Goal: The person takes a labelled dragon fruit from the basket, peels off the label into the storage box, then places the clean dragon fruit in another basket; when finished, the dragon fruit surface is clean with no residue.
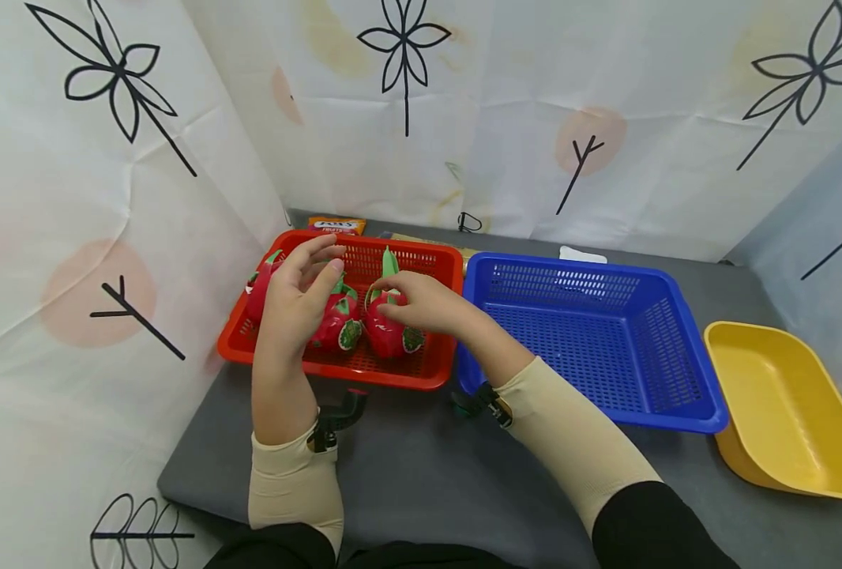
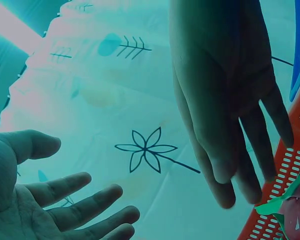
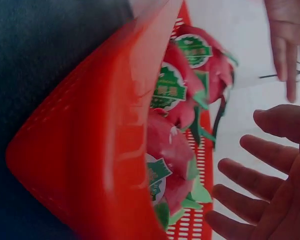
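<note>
Three red dragon fruits with green leaf tips and green stickers lie in a red plastic basket. One dragon fruit is at the left end, another in the middle, the third toward the right. Above the basket's left half, my left hand is raised with extended fingers and nothing in it. My right hand hovers over the rightmost fruit, overlapping it in the head view. Its fingers are spread apart and empty in the right wrist view, beside the fruits.
A blue basket stands right of the red one, with a yellow basin beyond it. Behind the red basket lies an orange snack packet. A patterned white curtain hangs around the grey table.
</note>
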Available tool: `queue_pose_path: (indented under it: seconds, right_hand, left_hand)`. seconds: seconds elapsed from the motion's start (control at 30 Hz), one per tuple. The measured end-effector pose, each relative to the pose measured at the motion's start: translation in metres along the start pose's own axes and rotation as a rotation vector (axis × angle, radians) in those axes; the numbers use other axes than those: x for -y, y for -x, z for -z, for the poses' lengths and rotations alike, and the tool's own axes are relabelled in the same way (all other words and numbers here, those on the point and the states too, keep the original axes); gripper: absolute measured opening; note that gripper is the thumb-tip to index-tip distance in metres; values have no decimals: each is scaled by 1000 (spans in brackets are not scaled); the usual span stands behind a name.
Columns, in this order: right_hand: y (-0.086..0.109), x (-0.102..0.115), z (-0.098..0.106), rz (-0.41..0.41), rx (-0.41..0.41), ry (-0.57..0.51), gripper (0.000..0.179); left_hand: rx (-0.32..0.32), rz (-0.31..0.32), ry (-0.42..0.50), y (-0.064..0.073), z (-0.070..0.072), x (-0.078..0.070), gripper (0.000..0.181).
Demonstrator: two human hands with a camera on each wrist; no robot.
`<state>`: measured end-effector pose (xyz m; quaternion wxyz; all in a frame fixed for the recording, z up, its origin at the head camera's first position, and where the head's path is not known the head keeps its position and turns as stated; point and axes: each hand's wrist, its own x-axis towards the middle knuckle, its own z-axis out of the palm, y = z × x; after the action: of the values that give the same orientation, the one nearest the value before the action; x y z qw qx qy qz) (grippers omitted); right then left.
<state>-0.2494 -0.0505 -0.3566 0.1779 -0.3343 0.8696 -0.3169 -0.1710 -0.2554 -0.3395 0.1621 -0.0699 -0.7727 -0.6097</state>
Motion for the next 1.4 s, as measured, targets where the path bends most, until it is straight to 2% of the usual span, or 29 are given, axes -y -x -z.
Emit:
queue_pose_path:
  seconds: [0.2,0.3,0.37,0.53,0.67,0.87,1.03,1.23,1.4]
  right_hand:
    - [-22,0,0,-64,88,41,40]
    - [-32,-2,2,-80,138,109,43]
    - [-39,-4,3,-77,169,200,47]
    - [-54,-7,4,-69,242,506,61]
    - [-57,-9,6,-81,272,649,61]
    - [-56,-8,13,-25,273,746,54]
    - [-58,-8,18,69,272,842,52]
    - [-60,-13,22,140,283,850,55]
    - [-55,-19,28,109,291,705,50]
  left_hand:
    - [-13,5,2,0,-1,0,45]
    - [-29,21,-9,1,0,-1,45]
    - [-39,23,-12,2,0,-1,44]
    - [-33,25,-14,3,1,-2,44]
    - [-29,23,-4,3,1,-2,43]
    - [-40,22,7,2,1,-2,43]
    - [-40,27,0,2,1,0,43]
    - [-41,36,-12,1,1,2,44]
    - [-41,40,-20,0,1,2,44]
